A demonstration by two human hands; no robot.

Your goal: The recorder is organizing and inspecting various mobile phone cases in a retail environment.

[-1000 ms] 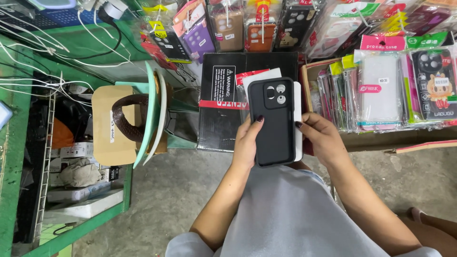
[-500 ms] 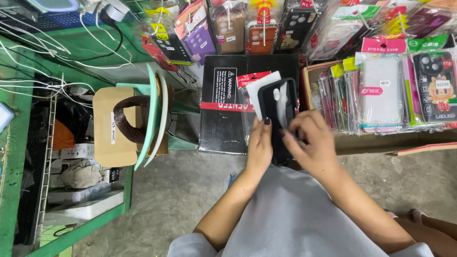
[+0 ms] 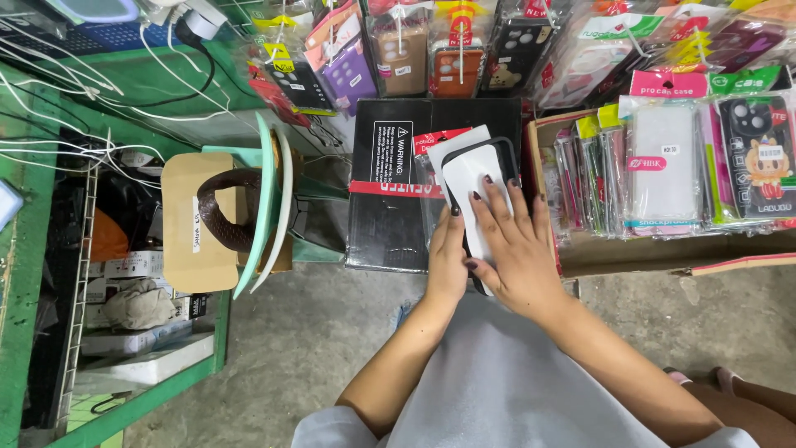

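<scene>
We count two hands, left (image 3: 448, 261) and right (image 3: 510, 249), on one black-rimmed phone case (image 3: 477, 178). One black box (image 3: 390, 191) stands behind. One cardboard box (image 3: 580, 241) holds packaged cases, too many and too overlapped to count. We see one green stool (image 3: 269, 207) and one belt (image 3: 220, 207).

Open concrete floor (image 3: 332, 332) below and left of both hands, free passage there. Blocked ahead by black carton (image 3: 390, 216), right by cardboard box of packaged cases (image 3: 630, 249), above by hanging case packs (image 3: 464, 58). Left side obstructed by green stool (image 3: 269, 207), green shelf frame (image 3: 16, 274).
</scene>
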